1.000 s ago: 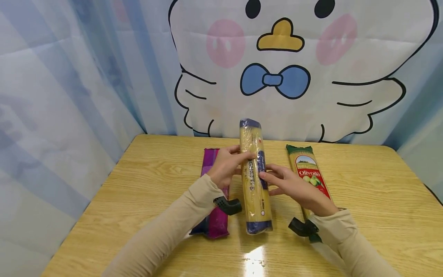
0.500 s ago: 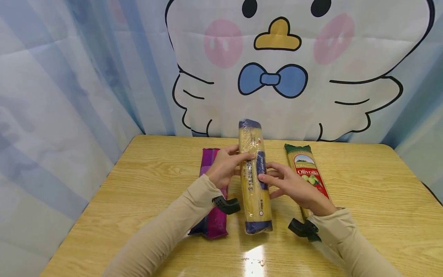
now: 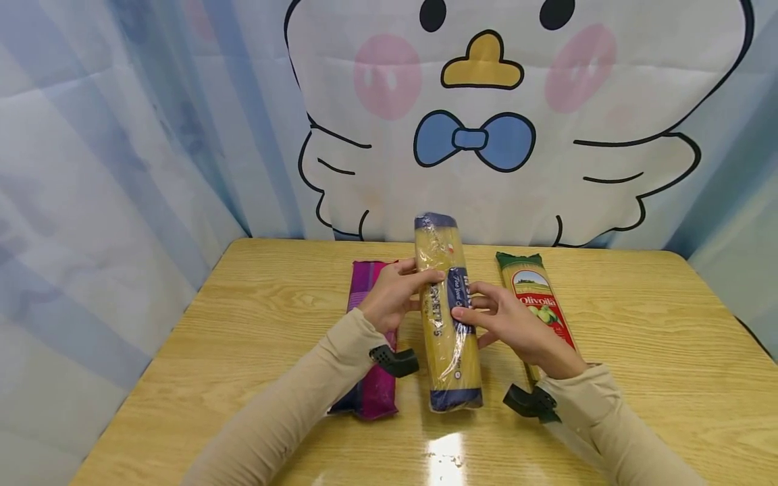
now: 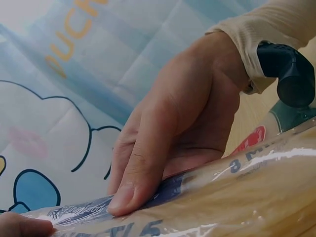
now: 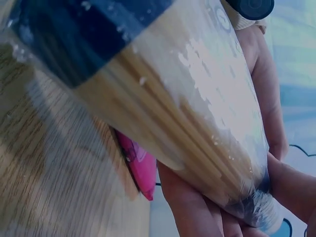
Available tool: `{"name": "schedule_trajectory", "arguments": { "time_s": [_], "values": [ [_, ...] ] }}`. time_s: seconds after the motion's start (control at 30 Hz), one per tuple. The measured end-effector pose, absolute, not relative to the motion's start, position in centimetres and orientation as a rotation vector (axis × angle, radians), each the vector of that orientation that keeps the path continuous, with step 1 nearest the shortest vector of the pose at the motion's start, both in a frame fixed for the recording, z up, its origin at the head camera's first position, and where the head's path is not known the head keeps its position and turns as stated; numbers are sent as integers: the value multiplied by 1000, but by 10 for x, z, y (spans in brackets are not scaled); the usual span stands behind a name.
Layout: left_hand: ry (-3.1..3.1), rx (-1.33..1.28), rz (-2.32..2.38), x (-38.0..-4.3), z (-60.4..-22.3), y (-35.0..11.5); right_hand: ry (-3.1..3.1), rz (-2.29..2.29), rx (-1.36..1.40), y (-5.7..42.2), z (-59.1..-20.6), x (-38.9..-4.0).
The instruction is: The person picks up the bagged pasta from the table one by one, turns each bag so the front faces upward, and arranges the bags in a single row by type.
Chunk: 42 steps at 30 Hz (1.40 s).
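Note:
A clear-wrapped pack of spaghetti (image 3: pixel 446 361) with dark blue ends and a blue label is held tilted over the table. My left hand (image 3: pixel 392 293) grips its left side, thumb across the front. From the right, my right hand (image 3: pixel 519 327) holds the pack with the thumb on the blue label and fingers around the side, partly hidden. The left wrist view shows the right thumb (image 4: pixel 126 195) pressed on the wrapper. To the left lies a purple and pink packet (image 3: pixel 379 391), partly behind my left forearm. A green-topped Olivoilà spaghetti pack (image 3: pixel 537 287) lies at the right, partly covered by my right hand.
The wooden table (image 3: pixel 273 304) extends around the packs. Behind it hangs a pale blue curtain (image 3: pixel 389 175) with a cartoon duck print. Black wrist cameras stick out from both sleeves, the left camera (image 3: pixel 395 361) close to the held pack.
The held spaghetti pack has rolled slightly, bringing more of its blue label to the front, and its top has dipped a little. Both hands keep their hold; the view has shifted slightly.

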<state>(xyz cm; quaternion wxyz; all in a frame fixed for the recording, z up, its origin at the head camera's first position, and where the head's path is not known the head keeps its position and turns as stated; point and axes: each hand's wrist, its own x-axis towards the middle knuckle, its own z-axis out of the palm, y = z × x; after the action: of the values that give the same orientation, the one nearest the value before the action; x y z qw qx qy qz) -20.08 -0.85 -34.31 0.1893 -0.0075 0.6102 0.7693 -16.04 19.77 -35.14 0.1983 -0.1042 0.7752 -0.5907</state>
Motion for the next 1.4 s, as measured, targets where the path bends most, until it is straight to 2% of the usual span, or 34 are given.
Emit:
{"name": "schedule_trajectory", "arguments": {
  "time_s": [0.2,0.5,0.9,1.4],
  "values": [
    [1713,-7,2159,-201,-345,-10,2173,-1662,-287,195,-351,-160],
    [1758,173,2112,-196,-351,-13,2217,-1660,-268,192,-349,-156],
    [1849,33,2097,-179,-348,-15,2239,-1678,-242,196,-348,-156],
    [1942,31,2132,-170,-347,-17,2283,-1654,-246,188,-348,-155]
  ]
}}
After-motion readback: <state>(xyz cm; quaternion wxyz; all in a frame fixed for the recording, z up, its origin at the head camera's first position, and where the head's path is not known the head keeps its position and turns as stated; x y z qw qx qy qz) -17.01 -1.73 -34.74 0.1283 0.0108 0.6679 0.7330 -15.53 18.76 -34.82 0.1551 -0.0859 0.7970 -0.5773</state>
